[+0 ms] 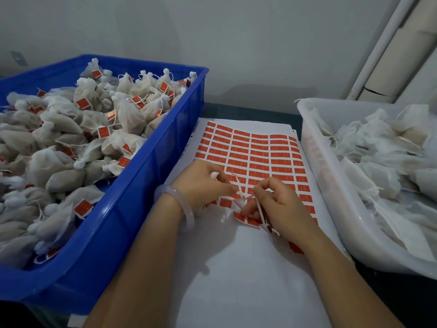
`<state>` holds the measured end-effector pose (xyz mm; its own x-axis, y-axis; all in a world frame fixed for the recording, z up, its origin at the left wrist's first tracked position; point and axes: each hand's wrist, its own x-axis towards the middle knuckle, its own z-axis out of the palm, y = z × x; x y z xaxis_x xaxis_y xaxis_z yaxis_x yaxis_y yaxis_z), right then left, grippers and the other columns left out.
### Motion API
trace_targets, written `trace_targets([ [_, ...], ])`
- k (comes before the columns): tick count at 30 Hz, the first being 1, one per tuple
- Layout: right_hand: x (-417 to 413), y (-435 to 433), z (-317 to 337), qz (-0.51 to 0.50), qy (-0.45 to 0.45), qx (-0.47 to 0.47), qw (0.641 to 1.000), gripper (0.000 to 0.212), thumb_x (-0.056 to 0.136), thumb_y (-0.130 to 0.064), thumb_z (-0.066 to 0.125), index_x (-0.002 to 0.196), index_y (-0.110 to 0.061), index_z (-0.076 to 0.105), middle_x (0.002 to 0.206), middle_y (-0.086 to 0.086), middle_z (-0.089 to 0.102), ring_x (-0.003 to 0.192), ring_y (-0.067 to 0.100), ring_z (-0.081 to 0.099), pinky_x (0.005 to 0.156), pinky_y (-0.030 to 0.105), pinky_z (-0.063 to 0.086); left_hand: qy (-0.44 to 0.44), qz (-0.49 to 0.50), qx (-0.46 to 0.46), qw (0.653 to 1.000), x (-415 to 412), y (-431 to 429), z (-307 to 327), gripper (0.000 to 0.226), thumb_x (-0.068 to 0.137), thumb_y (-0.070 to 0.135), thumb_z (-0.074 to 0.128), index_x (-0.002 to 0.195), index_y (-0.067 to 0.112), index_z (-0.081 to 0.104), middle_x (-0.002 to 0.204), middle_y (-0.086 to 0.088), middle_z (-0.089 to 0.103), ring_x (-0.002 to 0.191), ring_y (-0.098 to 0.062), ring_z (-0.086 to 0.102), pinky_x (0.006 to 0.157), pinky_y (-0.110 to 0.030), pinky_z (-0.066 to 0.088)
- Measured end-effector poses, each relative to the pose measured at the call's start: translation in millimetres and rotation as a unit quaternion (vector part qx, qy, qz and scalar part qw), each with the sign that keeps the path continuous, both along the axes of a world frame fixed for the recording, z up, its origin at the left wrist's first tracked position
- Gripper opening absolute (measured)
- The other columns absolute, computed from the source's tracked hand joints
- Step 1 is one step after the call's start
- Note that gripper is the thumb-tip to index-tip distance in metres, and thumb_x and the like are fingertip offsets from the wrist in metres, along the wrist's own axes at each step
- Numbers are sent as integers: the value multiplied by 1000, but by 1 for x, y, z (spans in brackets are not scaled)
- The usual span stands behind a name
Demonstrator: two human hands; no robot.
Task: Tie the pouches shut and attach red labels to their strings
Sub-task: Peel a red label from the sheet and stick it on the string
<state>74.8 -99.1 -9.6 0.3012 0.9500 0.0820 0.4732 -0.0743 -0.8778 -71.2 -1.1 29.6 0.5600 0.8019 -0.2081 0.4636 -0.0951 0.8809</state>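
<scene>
Two hands are meeting over the red labels (255,152). The left hand (203,183) is gripping a pouch (214,175); the right hand (281,204) is pinching its white string (238,189). I think the knot is being pulled tight; next a label needs peeling and folding over the string. Labelled pouches (128,117) are filling the blue bin (151,166); untied pouches (378,147) are waiting in the white bin (314,147). A dark table (248,110) is holding everything, by a grey wall (212,31).
</scene>
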Motion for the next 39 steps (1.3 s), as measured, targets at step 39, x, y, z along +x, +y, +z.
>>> trace_targets([
  [39,2,4,-2,-38,37,17,998,14,98,-30,42,88,-27,50,64,-16,68,59,4,66,52,9,48,120,-176,84,973,-2,-10,-1,6,84,27,68,86,32,65,80,27,52,74,-7,54,52,-8,40],
])
